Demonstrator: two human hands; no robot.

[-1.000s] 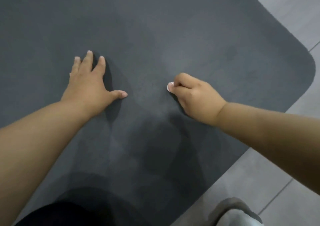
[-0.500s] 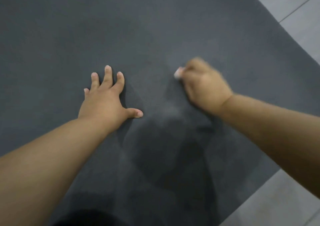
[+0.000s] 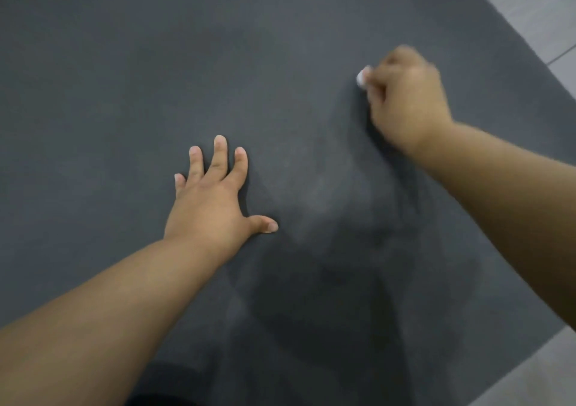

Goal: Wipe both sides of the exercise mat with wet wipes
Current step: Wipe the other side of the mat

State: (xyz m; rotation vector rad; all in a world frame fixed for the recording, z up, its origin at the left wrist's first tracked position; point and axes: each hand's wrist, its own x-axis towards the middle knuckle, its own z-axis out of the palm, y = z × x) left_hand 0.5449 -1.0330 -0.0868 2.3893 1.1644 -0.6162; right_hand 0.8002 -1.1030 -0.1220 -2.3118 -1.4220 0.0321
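Mat (image 3: 156, 63) lies flat on the floor (image 3: 530, 6), left hand (image 3: 212, 200) splayed open pinning it while the right hand (image 3: 405, 100), clenched on a wipe (image 3: 361, 77), scrubs this side; next calls for fresh strokes across unwiped patches.

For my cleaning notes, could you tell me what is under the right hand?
A white wet wipe peeks out from the clenched right hand on the grey mat; the rest is covered.

Matt, fine-grained dark grey mat (image 3: 156, 78)
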